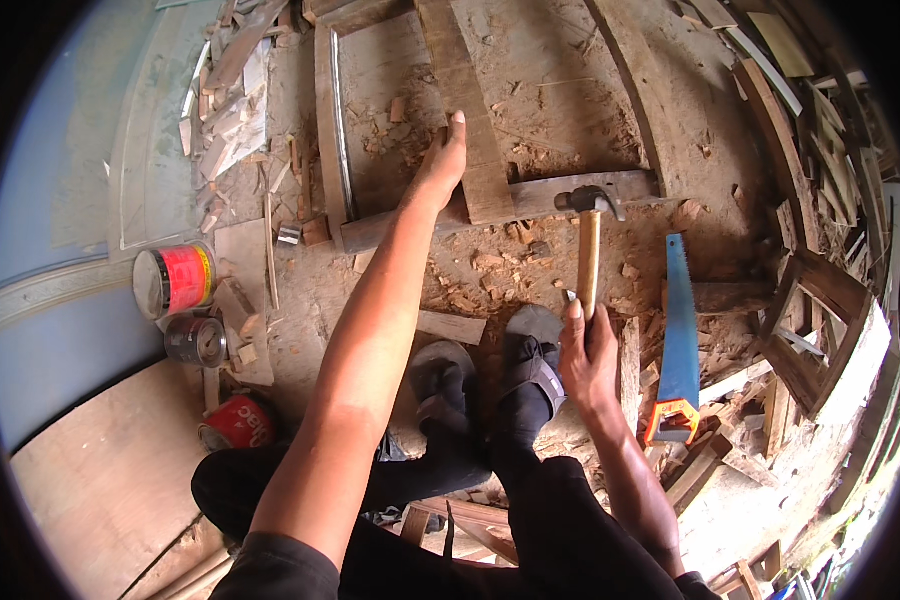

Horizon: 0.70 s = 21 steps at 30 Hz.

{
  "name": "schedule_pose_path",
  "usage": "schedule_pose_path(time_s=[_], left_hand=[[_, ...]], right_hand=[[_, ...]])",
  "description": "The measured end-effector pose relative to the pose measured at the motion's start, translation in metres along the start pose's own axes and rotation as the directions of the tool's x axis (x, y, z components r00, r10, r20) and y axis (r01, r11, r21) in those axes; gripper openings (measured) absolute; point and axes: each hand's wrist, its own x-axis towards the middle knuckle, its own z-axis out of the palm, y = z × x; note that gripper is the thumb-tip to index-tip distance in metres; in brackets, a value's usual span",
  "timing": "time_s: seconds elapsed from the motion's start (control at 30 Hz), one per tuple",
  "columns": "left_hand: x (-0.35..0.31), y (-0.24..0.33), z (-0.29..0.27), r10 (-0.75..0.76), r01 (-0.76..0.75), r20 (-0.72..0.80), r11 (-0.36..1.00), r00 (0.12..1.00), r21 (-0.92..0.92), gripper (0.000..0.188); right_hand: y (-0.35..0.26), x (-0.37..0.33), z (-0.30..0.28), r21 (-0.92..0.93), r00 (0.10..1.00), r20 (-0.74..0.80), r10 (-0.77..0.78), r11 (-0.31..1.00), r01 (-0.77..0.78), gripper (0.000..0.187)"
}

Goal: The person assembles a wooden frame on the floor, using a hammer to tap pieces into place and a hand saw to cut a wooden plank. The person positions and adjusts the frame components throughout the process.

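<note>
My left hand reaches forward to a wooden plank, part of a wooden frame lying on the ground. Its thumb rests along the plank's left edge and the other fingers are mostly hidden, closed on that edge. In my right hand is a claw hammer, gripped by its wooden handle, with the dark metal head pointing away from me. Beside the right thumb shows a small metallic bit, too small to name. The hammer head is apart from the plank, just nearer than the frame's near bar.
A blue handsaw with an orange handle lies to the right. Scrap wood piles up along the right side. Several cans, one a red-labelled can, stand or lie at left near a blue panel. Wood chips litter the ground.
</note>
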Motion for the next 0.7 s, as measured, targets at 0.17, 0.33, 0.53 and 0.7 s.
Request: schedule_pose_path(time_s=[0.17,0.33,0.53,0.7], left_hand=[[0.004,0.006,0.007,-0.005,0.003,-0.069,1.000,0.998,-0.031,0.087],[0.001,0.016,0.004,0.033,-0.012,-0.151,0.990,0.988,0.140,0.083],[0.002,0.007,0.013,0.311,-0.243,-0.375,0.945,0.873,0.217,0.085],[-0.005,0.026,0.012,0.069,-0.010,-0.230,0.968,0.971,0.250,0.089]], right_hand=[[-0.008,-0.008,0.005,-0.149,0.998,0.033,-0.059,0.987,0.063,0.038],[-0.010,-0.005,0.011,-0.106,0.993,-0.030,-0.116,0.988,0.112,0.041],[-0.032,0.009,0.016,-0.134,0.999,0.033,-0.030,0.990,0.034,0.031],[-0.020,-0.002,0.018,-0.094,0.942,-0.036,-0.335,0.939,0.330,0.029]])
